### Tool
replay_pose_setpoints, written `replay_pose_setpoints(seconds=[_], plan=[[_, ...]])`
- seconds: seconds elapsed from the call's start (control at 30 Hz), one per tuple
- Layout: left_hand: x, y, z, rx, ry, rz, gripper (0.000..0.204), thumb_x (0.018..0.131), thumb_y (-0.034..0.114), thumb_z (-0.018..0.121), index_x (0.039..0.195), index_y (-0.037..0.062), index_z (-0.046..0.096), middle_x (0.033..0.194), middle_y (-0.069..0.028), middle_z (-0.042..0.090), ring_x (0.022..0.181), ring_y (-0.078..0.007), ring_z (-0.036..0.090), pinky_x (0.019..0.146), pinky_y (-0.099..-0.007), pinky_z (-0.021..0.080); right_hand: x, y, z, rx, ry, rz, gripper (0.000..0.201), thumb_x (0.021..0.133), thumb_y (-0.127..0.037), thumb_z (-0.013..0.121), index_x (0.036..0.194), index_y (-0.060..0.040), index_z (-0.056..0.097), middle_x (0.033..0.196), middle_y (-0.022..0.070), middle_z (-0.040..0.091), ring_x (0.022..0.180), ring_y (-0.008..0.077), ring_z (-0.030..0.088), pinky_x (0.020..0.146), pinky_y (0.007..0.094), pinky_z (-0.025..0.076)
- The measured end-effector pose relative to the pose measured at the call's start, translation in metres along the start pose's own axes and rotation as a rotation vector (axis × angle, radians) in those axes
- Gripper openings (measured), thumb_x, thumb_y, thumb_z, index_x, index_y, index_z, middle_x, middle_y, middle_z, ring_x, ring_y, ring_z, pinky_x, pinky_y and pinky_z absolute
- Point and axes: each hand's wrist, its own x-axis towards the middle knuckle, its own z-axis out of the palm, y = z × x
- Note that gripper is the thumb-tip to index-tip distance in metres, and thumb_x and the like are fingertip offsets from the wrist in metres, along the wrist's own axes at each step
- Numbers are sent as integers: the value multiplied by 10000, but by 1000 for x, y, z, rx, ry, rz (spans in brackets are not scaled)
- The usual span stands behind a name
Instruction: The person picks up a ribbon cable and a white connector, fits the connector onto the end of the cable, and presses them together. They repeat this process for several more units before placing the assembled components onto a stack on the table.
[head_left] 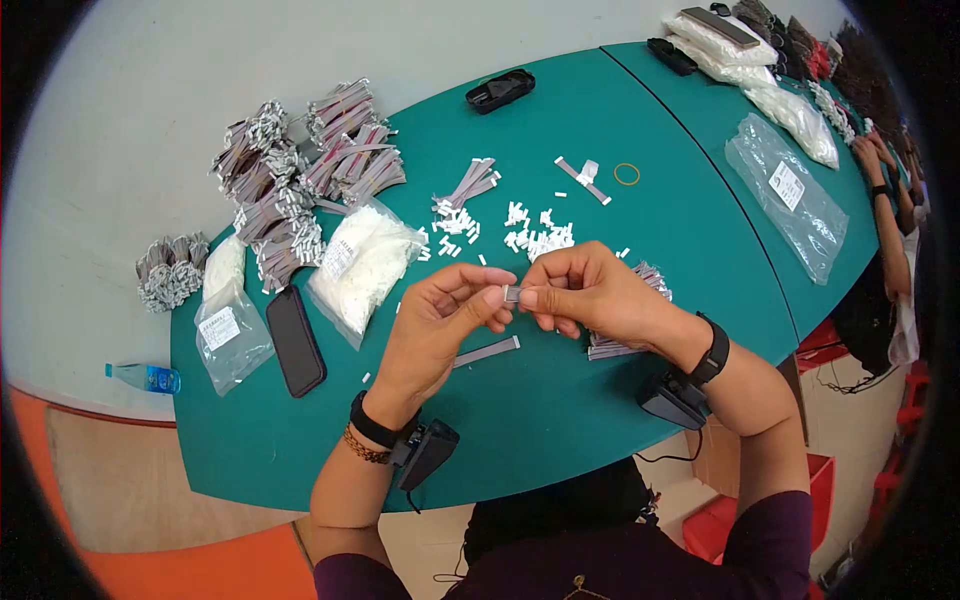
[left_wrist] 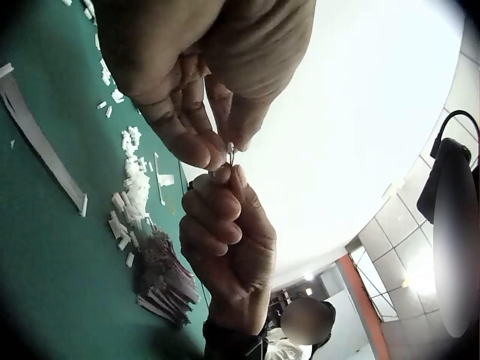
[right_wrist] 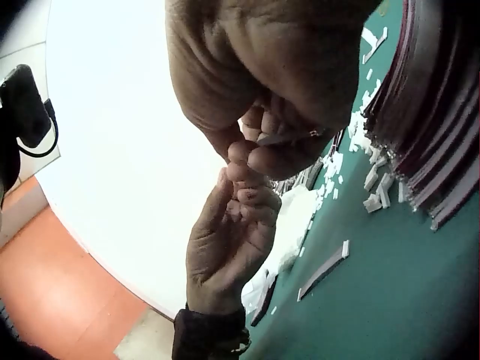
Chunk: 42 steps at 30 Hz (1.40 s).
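Both hands meet over the table. Thumb and fingers of my left hand [head_left: 440,312] pinch a small white connector at the end of a short grey ribbon cable [head_left: 513,295]. From the other side my right hand [head_left: 590,288] pinches the same cable; its palm hides most of it. In the left wrist view the white tip [left_wrist: 230,148] shows between the fingertips of both hands. A loose ribbon cable [head_left: 488,351] with a white end lies on the table beneath the hands. A bundle of ribbon cables [left_wrist: 166,277] sits under the right wrist.
White connectors [head_left: 540,240] lie scattered on the green table [head_left: 560,420] ahead. A bag of white pieces [head_left: 362,262], a phone [head_left: 296,340] and stacked cable bundles [head_left: 290,180] are at the left. An empty plastic bag [head_left: 785,200] lies at the right, near another person's arms [head_left: 885,210].
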Motion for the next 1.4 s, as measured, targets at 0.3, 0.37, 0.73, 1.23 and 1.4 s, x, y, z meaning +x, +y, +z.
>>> replay_pose_setpoints(seconds=[0.3,0.37,0.73,1.23,1.4], plan=[[1,-5,-3,-97,52,29,199,876,106,599,1032,-17,594,871,-60,633,758,-102,582,699,-230,473,1,6,13,-612,357,-714,198,746,-75,689,922,-48,603,870,50,602,785,195,582,638,298,468],[1,-6,-1,-115,60,14,200,876,103,598,1035,-19,591,871,-64,632,760,-105,585,703,-228,473,1,6,12,-766,339,-812,231,708,-68,704,912,-68,598,938,62,583,852,246,571,668,328,477],[-1,-8,1,-152,45,19,214,863,87,614,1048,-14,577,864,-71,628,770,-115,592,707,-235,476,1,13,12,-797,340,-836,170,732,-35,662,860,-48,551,898,80,556,841,271,561,671,347,470],[-2,-9,9,30,63,129,125,866,71,601,964,-2,580,859,-71,630,756,-113,596,687,-245,488,0,13,12,-778,360,-766,149,793,-58,614,899,-42,511,859,112,548,805,303,549,652,365,449],[-3,-8,10,3,89,128,120,870,84,606,946,-8,598,834,-57,633,746,-98,593,663,-223,485,1,11,12,-778,368,-812,169,766,-58,644,886,-44,527,857,100,549,820,293,548,663,356,454]])
